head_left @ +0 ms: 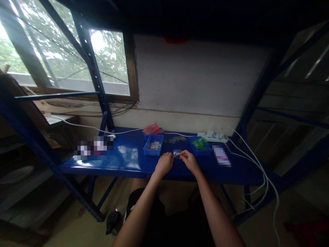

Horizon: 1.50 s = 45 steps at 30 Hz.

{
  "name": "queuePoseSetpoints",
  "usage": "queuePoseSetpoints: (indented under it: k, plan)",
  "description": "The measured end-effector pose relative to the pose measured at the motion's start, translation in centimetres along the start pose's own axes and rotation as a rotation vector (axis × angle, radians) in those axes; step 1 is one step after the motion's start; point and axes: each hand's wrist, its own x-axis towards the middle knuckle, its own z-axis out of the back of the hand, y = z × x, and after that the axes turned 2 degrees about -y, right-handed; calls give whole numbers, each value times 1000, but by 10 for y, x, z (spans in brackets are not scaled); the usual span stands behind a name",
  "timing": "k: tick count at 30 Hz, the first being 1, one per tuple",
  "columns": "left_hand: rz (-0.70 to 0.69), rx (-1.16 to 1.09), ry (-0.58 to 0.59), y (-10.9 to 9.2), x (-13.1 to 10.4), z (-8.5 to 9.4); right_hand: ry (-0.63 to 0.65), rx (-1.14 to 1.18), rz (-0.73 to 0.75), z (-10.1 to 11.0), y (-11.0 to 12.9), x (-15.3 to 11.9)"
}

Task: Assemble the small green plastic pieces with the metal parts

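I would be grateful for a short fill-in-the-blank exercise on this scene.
The green plastic lies in a ____ bin.
The hand nearer that bin is the person's ____ one.
In the picture, the window is on the ____ side.

Missing words: blue; right; left.

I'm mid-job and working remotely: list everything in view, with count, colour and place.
bench: one, blue, centre
left tray: one, blue, left of the hands
clear pieces: uncountable, in left tray
red packet: at least one, behind left tray
right tray: one, blue, right of the hands
green pieces: uncountable, in right tray
loose pieces: several, greyish, between trays
power strip: one, white, back right
cables: several, white, both sides
blurred items: left and right bench ends
dark container: one, floor, left
window: multi-pane, left
wall: pale, behind bench
small packet: one, clear, between hands
left hand, right hand: front centre
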Motion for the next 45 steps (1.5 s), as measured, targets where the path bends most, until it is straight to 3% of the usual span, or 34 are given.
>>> queuePoseSetpoints:
  k: [6,16,23,45]
  plan:
    - [-10,62,21,-3,-1,2,-36,-104,37,1,1,0]
    - [-8,105,40,-11,-6,6,2,-591,217,-5,8,-12]
    - [-3,102,61,-11,-6,9,28,-418,168,0,5,-10]
    - [10,79,62,-11,-7,10,0,-308,97,3,10,-11]
